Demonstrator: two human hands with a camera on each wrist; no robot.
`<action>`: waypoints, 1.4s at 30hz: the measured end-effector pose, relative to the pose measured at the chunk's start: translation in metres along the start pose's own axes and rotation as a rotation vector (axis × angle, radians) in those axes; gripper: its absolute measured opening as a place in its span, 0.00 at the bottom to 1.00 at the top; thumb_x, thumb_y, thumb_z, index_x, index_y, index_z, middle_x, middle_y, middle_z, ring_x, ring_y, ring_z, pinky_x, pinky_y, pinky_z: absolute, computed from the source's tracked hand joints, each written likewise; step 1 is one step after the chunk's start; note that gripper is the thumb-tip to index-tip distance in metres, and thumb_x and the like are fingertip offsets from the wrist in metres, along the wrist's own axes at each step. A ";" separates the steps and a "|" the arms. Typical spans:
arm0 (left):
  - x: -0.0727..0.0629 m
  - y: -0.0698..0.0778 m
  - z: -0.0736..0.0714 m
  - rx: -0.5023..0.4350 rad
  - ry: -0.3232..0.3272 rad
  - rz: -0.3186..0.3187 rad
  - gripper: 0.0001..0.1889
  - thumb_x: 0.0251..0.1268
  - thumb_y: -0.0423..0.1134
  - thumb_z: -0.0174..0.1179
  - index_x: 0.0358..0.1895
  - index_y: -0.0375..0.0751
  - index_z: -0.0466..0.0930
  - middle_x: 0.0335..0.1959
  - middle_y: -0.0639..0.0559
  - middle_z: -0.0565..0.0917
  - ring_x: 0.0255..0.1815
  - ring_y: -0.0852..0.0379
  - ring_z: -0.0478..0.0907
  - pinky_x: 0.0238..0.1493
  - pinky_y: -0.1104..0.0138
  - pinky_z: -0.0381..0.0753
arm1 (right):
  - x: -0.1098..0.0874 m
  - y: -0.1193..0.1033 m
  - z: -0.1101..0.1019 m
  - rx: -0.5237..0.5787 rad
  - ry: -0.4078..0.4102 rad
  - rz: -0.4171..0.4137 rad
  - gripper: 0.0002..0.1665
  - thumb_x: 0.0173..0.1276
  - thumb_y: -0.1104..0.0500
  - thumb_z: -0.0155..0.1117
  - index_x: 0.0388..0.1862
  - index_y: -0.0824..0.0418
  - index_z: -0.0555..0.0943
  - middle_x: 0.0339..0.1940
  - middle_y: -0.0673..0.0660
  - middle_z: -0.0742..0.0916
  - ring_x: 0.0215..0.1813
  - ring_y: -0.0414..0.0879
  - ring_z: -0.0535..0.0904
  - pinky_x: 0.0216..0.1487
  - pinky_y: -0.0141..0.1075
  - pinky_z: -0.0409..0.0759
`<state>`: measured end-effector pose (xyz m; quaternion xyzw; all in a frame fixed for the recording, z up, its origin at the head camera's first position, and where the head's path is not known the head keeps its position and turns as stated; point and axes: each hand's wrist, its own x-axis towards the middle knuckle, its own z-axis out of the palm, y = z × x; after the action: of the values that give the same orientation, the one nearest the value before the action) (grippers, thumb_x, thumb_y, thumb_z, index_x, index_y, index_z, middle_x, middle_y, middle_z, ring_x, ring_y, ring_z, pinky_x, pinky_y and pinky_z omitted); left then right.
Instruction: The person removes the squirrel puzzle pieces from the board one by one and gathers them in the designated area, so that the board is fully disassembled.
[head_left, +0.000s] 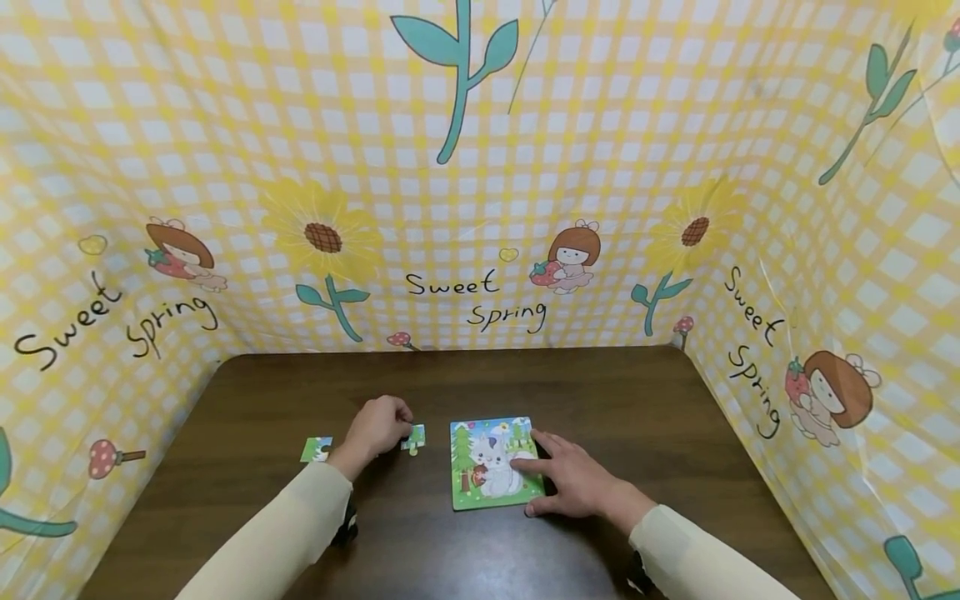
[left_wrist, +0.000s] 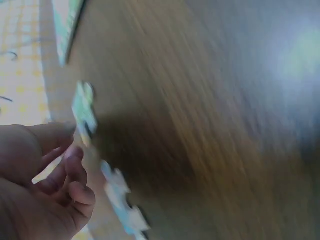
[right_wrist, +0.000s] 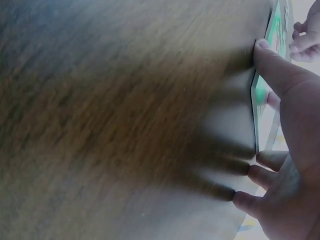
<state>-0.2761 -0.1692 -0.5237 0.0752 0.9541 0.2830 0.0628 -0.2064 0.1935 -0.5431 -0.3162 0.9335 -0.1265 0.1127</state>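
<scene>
A square jigsaw puzzle [head_left: 491, 467] with a white cartoon animal on green lies flat on the table. To its left, my left hand [head_left: 378, 427] pinches a small green and blue puzzle piece [head_left: 414, 439] by its edge with thumb and index finger; the left wrist view shows this piece [left_wrist: 84, 107] at the fingertips. Another loose piece [head_left: 317, 449] lies left of that wrist. My right hand [head_left: 577, 477] is spread at the puzzle's right side, its index finger on the picture and the thumb at the lower right corner. Its other fingertips [right_wrist: 247, 200] touch the tabletop.
The dark brown wooden table [head_left: 600, 383] reflects light near its front. A yellow checked cloth [head_left: 480, 208] with flowers and printed lettering stands as a wall behind it and along both sides.
</scene>
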 end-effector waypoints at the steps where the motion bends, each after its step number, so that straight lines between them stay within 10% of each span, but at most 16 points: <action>1: -0.003 0.004 0.001 -0.007 0.008 0.025 0.05 0.66 0.34 0.67 0.42 0.40 0.88 0.36 0.51 0.87 0.35 0.55 0.81 0.42 0.54 0.82 | -0.001 -0.001 0.001 -0.001 -0.001 0.000 0.42 0.65 0.30 0.67 0.77 0.35 0.70 0.83 0.67 0.59 0.80 0.67 0.58 0.71 0.67 0.64; 13: -0.027 0.049 0.030 -0.131 -0.180 0.220 0.12 0.67 0.35 0.68 0.51 0.41 0.87 0.44 0.49 0.88 0.41 0.56 0.81 0.45 0.56 0.82 | 0.007 -0.018 -0.003 -0.075 0.047 -0.115 0.37 0.68 0.34 0.67 0.74 0.38 0.74 0.83 0.61 0.64 0.81 0.60 0.60 0.74 0.62 0.64; 24: -0.019 0.049 0.045 -0.098 -0.180 0.234 0.12 0.63 0.36 0.69 0.50 0.41 0.88 0.42 0.51 0.88 0.38 0.58 0.78 0.44 0.58 0.80 | 0.023 -0.025 0.003 -0.114 0.049 -0.287 0.32 0.71 0.37 0.66 0.72 0.40 0.77 0.80 0.59 0.70 0.80 0.57 0.64 0.73 0.56 0.68; 42: -0.019 0.047 0.049 -0.216 -0.203 0.211 0.15 0.62 0.37 0.72 0.51 0.39 0.88 0.47 0.48 0.88 0.47 0.51 0.82 0.52 0.52 0.81 | 0.023 -0.023 0.007 -0.081 0.031 -0.282 0.32 0.72 0.37 0.64 0.74 0.39 0.74 0.82 0.58 0.67 0.81 0.56 0.62 0.74 0.58 0.66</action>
<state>-0.2443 -0.1075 -0.5368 0.1960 0.8938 0.3796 0.1364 -0.2098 0.1607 -0.5453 -0.4463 0.8858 -0.1081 0.0667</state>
